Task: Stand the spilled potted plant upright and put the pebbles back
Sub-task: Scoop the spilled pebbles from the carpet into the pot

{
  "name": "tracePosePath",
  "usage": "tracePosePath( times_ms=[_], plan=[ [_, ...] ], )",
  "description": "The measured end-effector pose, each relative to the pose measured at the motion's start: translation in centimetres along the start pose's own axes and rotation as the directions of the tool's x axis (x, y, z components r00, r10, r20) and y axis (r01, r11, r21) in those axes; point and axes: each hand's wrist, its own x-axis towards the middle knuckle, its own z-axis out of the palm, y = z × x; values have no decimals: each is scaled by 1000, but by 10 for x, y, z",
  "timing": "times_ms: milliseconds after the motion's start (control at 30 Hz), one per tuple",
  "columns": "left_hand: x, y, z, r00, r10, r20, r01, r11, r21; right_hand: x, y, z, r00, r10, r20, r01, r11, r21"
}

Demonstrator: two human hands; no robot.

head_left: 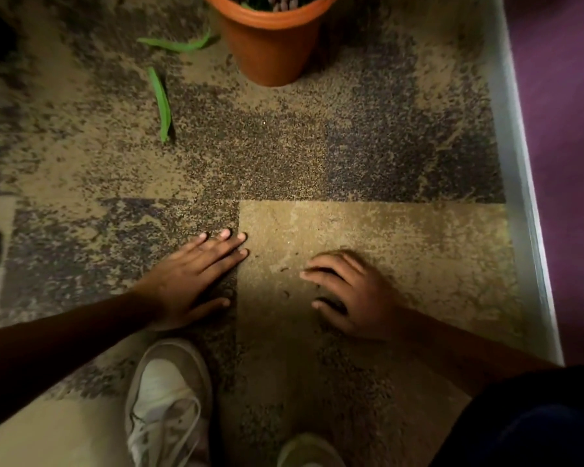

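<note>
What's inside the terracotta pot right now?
The terracotta pot stands upright. At its mouth, a cluster of brownish pebbles and some dark green foliage. The frame's top edge crops the rest; anything beneath the pebbles is covered.

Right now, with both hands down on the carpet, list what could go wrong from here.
1. The right hand is curled as if raking up bits; small dark crumbs near it could get pressed into the carpet instead of gathered.
2. The orange pot stands upright just ahead; a careless reach might tip it again.
3. Two green leaves lie loose and may be overlooked.
</note>
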Motion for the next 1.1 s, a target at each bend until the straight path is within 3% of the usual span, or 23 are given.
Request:
tracePosePath(
  times_ms=[67, 133, 267, 433, 533, 633, 800, 967, 1100],
  plan=[
    [-4, 3, 7, 1000, 9, -21, -8, 999, 38, 0, -3, 7, 991, -72, 117, 76, 997, -34],
    [0, 12, 14, 997, 72, -29, -70, 996, 57, -1, -3, 9, 983, -119, 138, 127, 991, -46],
    [22, 37, 21, 985, 163, -56, -161, 986, 41, -11, 8, -4, 997, -76, -10, 76, 997, -16],
    [50, 72, 25, 992, 81, -102, -83, 996, -17, -28, 18, -17, 989, 42, -144, -55, 995, -85],
    [57, 84, 24, 987, 45, -151, -67, 987, -146, -31, 16, -18, 979, 103, -173, -115, 992, -58],
    [61, 81, 14, 975, 47, -216, -103, 962, -254, -36, 16, -20, 981, 144, -127, -148, 989, -28],
    [62, 71, 1, 964, 54, -260, -119, 963, -243, -47, 8, -32, 984, 156, 80, -144, 979, -142],
    [76, 74, -8, 959, 96, -267, -164, 955, -246, -47, -2, -44, 983, 178, 42, -164, 960, -227],
    [83, 84, -13, 979, -31, -203, -38, 944, -328, -43, 7, -45, 978, 200, 58, -187, 967, -173]
  ],
)
